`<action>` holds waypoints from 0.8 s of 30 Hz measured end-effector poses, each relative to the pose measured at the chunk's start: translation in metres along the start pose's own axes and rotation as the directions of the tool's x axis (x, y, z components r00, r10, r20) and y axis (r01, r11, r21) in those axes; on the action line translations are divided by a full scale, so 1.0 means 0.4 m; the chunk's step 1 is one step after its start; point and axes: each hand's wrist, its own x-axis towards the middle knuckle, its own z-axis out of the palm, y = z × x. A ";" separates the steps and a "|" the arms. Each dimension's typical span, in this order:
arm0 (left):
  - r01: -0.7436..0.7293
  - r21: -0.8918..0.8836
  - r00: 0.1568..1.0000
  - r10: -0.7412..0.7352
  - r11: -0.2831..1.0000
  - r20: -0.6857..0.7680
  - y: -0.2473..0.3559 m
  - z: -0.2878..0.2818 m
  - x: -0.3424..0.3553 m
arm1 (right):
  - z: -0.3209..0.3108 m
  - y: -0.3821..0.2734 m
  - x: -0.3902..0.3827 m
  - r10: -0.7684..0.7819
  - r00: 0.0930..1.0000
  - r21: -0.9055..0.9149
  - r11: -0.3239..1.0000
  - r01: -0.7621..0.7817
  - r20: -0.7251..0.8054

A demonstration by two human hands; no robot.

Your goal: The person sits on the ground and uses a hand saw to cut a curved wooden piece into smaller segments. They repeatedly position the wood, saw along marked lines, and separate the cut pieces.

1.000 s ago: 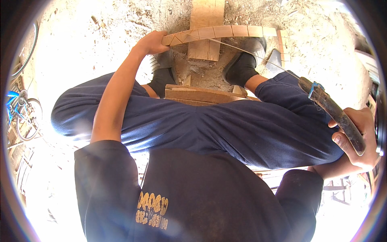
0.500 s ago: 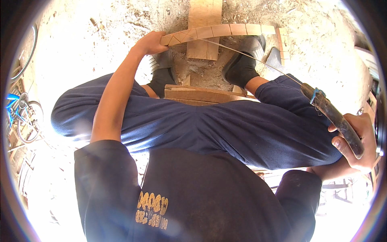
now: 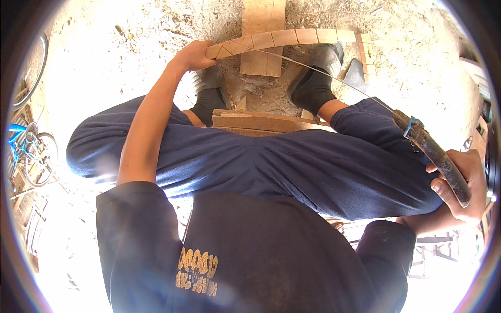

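At the upper middle, my left hand (image 3: 194,55) is closed round the left end of a curved wooden strip (image 3: 284,37) with dark lines crossing it. My right hand (image 3: 462,185), far right, grips the dark, worn handle of a thin-bladed saw (image 3: 434,152). Blue cord is tied near the handle's front end. From there the saw's thin blade, or wire, stretches left to the wooden strip not far from my left hand. Whether it is cutting into the wood cannot be made out.
Under the strip, a flat board (image 3: 261,60) lies on the dusty ground between my feet. A wooden piece (image 3: 261,123) sits just in front of my lap. Another marked wood piece (image 3: 367,55) rests beyond my right foot. A blue bicycle (image 3: 32,146) stands at far left.
The saw handle and my right hand have shifted very slightly right and down. The wooden strip has edged slightly left and up, with my left hand still on it.
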 end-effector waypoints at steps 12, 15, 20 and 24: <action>-0.012 0.004 1.000 0.012 1.000 -0.001 -0.013 0.006 0.005 | -0.014 -0.001 -0.001 0.106 0.991 -0.037 0.994 -0.104 0.079; -0.020 0.006 1.000 0.020 1.000 -0.013 -0.019 0.011 0.005 | -0.022 0.010 -0.002 0.056 0.994 -0.049 0.997 -0.051 0.096; -0.018 0.015 1.000 0.019 1.000 -0.004 -0.015 0.007 0.006 | -0.024 0.006 0.002 -0.025 0.994 -0.098 0.995 0.035 0.104; -0.020 0.010 1.000 0.020 1.000 -0.004 -0.020 0.010 0.007 | -0.024 0.007 0.006 -0.059 0.993 -0.109 0.992 0.070 0.100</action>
